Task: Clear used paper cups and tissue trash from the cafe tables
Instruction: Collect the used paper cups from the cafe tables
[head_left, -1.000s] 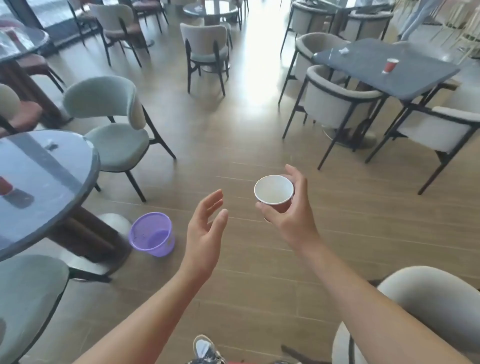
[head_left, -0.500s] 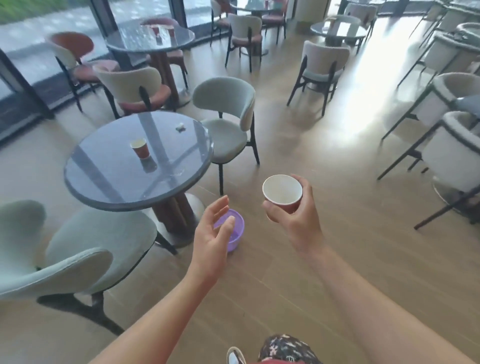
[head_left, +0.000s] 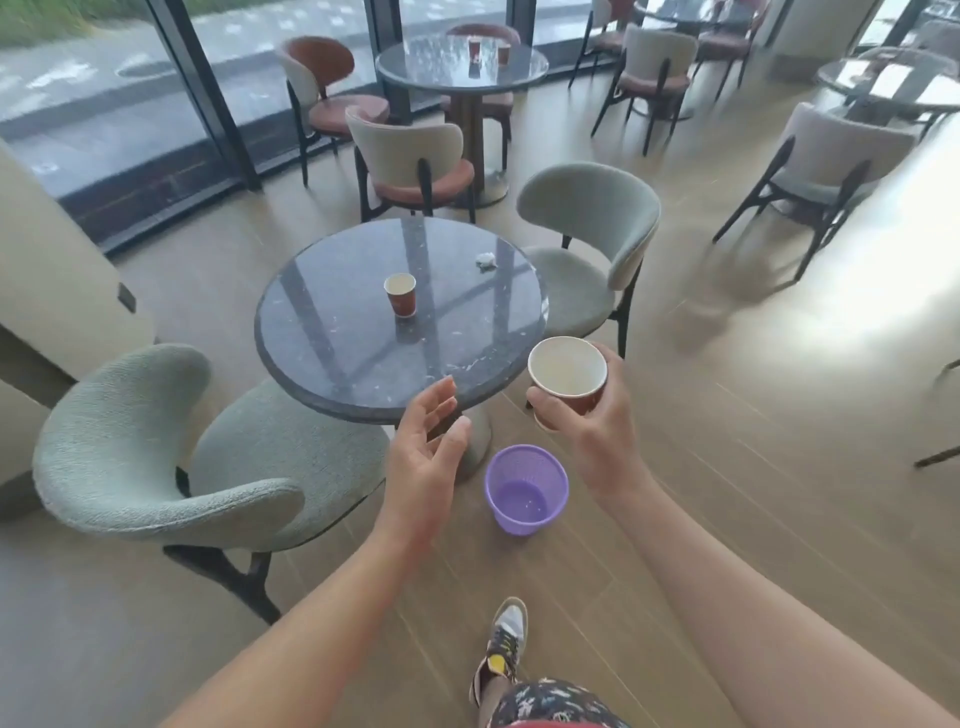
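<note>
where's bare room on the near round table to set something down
The round table is bare across its left side and along the near rim, between the standing cup and the left hand. The far right holds a tissue.

Cafe: round tables (head_left: 363, 332), upholstered chairs (head_left: 587, 244)

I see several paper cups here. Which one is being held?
The paper cup in the right hand, near the purple basket. The others stand untouched: a lone cup on the near table, two cups on the far table.
</note>
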